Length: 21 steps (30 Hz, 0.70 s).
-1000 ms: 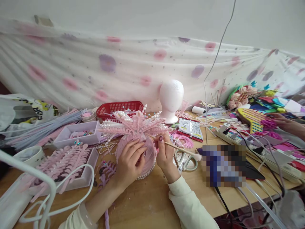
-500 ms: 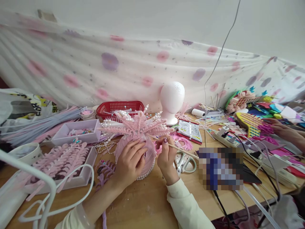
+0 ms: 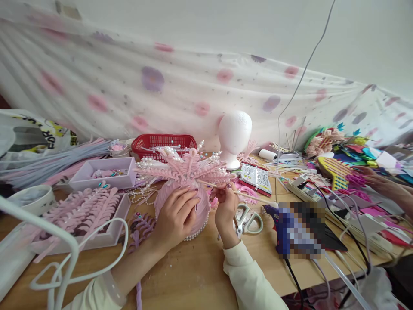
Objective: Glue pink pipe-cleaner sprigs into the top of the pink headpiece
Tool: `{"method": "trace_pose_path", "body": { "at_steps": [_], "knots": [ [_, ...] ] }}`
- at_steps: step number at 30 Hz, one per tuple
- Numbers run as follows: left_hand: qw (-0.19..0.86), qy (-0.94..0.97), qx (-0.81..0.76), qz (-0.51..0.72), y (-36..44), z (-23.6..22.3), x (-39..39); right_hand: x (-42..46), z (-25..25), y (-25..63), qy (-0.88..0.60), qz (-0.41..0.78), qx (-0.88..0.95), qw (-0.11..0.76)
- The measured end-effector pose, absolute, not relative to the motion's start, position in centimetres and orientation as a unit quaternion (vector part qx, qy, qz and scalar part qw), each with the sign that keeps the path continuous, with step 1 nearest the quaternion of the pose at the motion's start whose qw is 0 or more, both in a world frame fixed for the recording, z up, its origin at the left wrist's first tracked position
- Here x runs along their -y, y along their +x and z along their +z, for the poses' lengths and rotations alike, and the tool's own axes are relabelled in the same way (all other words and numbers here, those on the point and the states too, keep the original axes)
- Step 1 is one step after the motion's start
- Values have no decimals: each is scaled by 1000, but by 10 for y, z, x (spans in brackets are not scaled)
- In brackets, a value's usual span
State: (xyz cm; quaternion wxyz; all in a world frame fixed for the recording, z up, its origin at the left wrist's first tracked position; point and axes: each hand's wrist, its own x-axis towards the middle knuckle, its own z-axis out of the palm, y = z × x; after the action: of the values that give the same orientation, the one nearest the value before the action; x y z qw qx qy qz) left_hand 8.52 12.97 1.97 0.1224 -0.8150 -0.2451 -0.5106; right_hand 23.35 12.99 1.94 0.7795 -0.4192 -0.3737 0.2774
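In front of me sits a pink crown-like headpiece (image 3: 189, 170), with fuzzy chenille-stem sprays and white pearl beads. Its rounded pink base (image 3: 203, 211) has a string of pearls along the lower edge. My left hand (image 3: 177, 217) lies against the front of that base, its curled fingers pressing just under the sprays. Pinched in the fingers of my right hand (image 3: 226, 211) is a thin wooden stick (image 3: 254, 198), whose tip meets the headpiece where the sprays join the base. Grey-handled scissors (image 3: 248, 221) lie beside my right wrist.
A white foam head (image 3: 235, 137) and red basket (image 3: 163, 140) stand behind. Leftward are a bead tray (image 3: 125, 176), a tray of pink chenille pieces (image 3: 119, 228) and a white cable (image 3: 69, 241). On the right lie a blue glue gun (image 3: 280, 224), power strips (image 3: 300, 185) and another person's hand (image 3: 371, 174).
The right hand and stick have shifted slightly, the stick now lying a little higher at its outer end. My left hand stays on the base. The view has tilted a little.
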Motion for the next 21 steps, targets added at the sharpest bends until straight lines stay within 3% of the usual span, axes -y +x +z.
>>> {"method": "trace_pose_path", "body": {
  "at_steps": [10,21],
  "knots": [
    [123,-819,243,-504,84,18,-130,-139,23,236,-356,387,255,811],
    [135,-823,242,-497,83,19,-129,-138,27,238,-320,410,273,809]
  ]
}}
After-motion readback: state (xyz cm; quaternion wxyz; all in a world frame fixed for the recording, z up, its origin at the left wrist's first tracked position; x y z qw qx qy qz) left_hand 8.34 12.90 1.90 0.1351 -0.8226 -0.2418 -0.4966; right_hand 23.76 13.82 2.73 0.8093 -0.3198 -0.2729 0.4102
